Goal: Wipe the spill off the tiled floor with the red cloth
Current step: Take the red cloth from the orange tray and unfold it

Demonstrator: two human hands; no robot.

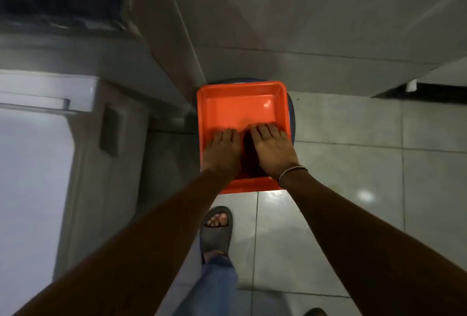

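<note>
An orange-red square tray (240, 103) rests on a dark round stool (292, 118) against the wall. Both my hands lie palm down in the near half of the tray, side by side. A dark red mass, the red cloth (249, 156), shows between and under them. My left hand (222, 151) and my right hand (273, 151) have their fingertips curled down onto it. The right wrist wears a thin bangle. The pale tiled floor (341, 164) is glossy, with a bright reflection to the right; I cannot make out a spill on it.
A white appliance (38, 164) stands at the left, close to the tray. A grey wall (278, 24) rises behind the stool. My foot in a grey slipper (216, 229) and a jeans leg are below the tray. A dark gap runs along the wall at right.
</note>
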